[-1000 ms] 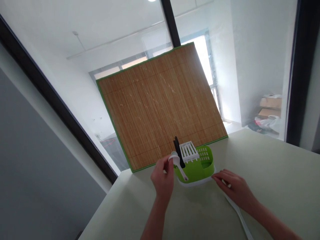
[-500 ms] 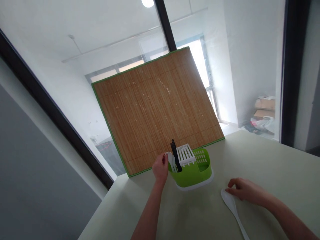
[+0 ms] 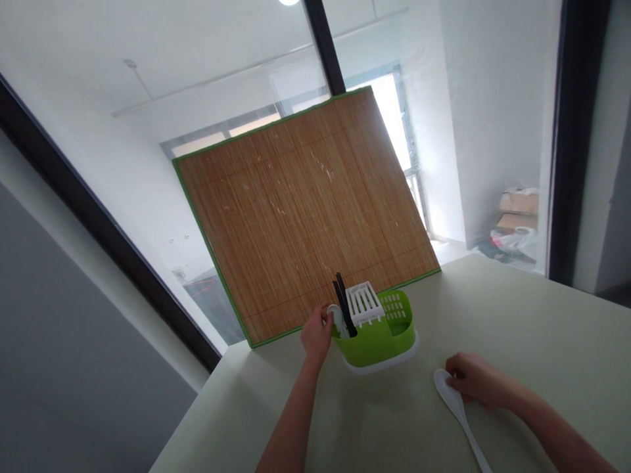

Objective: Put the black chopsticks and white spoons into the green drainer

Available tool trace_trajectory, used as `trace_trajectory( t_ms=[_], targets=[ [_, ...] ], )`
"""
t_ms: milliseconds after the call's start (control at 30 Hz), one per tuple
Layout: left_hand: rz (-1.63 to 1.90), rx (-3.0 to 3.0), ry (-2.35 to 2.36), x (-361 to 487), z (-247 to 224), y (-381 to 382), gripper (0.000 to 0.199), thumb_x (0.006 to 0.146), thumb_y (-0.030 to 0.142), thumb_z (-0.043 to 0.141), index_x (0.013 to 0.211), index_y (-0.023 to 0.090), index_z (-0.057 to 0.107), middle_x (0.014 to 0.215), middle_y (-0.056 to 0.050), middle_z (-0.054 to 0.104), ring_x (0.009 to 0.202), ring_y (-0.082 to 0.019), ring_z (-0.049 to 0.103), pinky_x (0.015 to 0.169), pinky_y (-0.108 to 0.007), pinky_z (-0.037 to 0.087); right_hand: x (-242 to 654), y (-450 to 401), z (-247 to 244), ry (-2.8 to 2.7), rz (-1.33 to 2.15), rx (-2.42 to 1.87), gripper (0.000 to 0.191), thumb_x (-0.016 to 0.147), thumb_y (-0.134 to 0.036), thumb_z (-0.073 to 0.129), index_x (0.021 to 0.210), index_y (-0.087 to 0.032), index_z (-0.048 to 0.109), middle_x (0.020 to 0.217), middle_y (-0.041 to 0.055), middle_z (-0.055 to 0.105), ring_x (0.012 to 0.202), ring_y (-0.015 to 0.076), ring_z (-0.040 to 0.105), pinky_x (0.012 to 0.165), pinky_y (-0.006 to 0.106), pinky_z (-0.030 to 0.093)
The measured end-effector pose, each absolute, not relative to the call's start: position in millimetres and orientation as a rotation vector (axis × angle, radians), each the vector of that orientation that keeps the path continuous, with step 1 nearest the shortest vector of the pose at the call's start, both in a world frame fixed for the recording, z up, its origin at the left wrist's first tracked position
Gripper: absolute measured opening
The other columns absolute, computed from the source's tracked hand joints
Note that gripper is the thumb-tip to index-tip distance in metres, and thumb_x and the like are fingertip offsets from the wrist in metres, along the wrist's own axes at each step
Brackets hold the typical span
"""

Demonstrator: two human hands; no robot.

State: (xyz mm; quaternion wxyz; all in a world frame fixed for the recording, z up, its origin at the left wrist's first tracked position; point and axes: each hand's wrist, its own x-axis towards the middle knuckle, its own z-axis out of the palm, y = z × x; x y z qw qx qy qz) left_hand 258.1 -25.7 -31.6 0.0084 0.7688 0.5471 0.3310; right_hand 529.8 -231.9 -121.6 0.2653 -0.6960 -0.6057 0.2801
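Moved since a second ago: the small white spoon, then slanted across the green front of the caddy, stands at the caddy's left end, centre of frame. Left hand goes with it, fingers apparently pinching the rim of the bowl. Bowl up, handle down: probably held high so the fingers clear the compartment. White shapes overlap there; cannot count spoons.

Black chopsticks lean just beside it, likely propped by the wall. White slotted rack sits to their right.

Lower right: large white spoon flat on the table, bowl toward the caddy. Right hand curled at the bowl, thumb touching; cannot tell if it grips.

Behind: bamboo mat slanting, seemingly propped on the glass.

Other differences: right hand was by the caddy's white base, covering the large bowl; that bowl now shows. Chopsticks, rack and mat keep their arrangement.
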Motion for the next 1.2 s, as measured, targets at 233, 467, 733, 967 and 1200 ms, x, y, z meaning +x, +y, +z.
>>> trace_trajectory(
  t_ms=[233, 467, 733, 967, 1200],
  targets=[
    [1.577, 2.149, 1.496, 251, -26, -44, 0.038, 0.085, 0.044, 0.053, 0.114, 0.020, 0.060, 0.080, 0.000, 0.064, 0.063, -0.012, 0.054, 0.060, -0.023, 0.040, 514, -226, -102, -1.640, 0.479, -1.785, 0.024, 0.088, -0.027, 0.044, 0.067, -0.020, 0.055, 0.064, 0.0021, 0.064, 0.056, 0.0169, 0.060, 0.055, 0.027, 0.043],
    [1.645, 2.092, 1.014, 260, -47, -130, 0.022, 0.087, 0.035, 0.054, 0.095, 0.019, 0.067, 0.081, -0.003, 0.067, 0.066, -0.011, 0.059, 0.060, -0.020, 0.046, 473, -232, -89, -1.588, -0.053, -1.366, 0.022, 0.097, -0.032, 0.041, 0.108, -0.022, 0.058, 0.097, 0.0060, 0.067, 0.082, 0.0174, 0.063, 0.073, 0.030, 0.048],
    [1.390, 2.568, 0.772, 273, -74, -191, 0.019, 0.083, 0.024, 0.061, 0.101, 0.021, 0.064, 0.068, 0.002, 0.064, 0.051, -0.009, 0.051, 0.052, -0.019, 0.042, 450, -240, -89, -1.729, -0.414, -1.155, 0.030, 0.094, -0.017, 0.048, 0.125, -0.020, 0.049, 0.089, 0.0057, 0.065, 0.079, 0.0169, 0.061, 0.069, 0.028, 0.049],
    [1.487, 2.502, 0.932, 276, -74, -202, 0.010, 0.084, 0.020, 0.057, 0.076, 0.020, 0.063, 0.055, 0.004, 0.060, 0.047, -0.008, 0.052, 0.049, -0.018, 0.038, 443, -246, -87, -1.786, -0.450, -1.092, 0.033, 0.093, -0.017, 0.050, 0.126, -0.019, 0.048, 0.093, 0.0079, 0.065, 0.084, 0.0186, 0.061, 0.070, 0.029, 0.049],
    [1.738, 2.523, 1.004, 258, -31, -185, 0.007, 0.082, 0.022, 0.059, 0.078, 0.020, 0.064, 0.057, 0.005, 0.060, 0.048, -0.007, 0.050, 0.051, -0.017, 0.039, 447, -250, -90, -1.720, -0.324, -1.126, 0.033, 0.091, -0.016, 0.049, 0.124, -0.019, 0.049, 0.101, 0.0094, 0.062, 0.091, 0.0178, 0.060, 0.074, 0.029, 0.049]
  ],
)
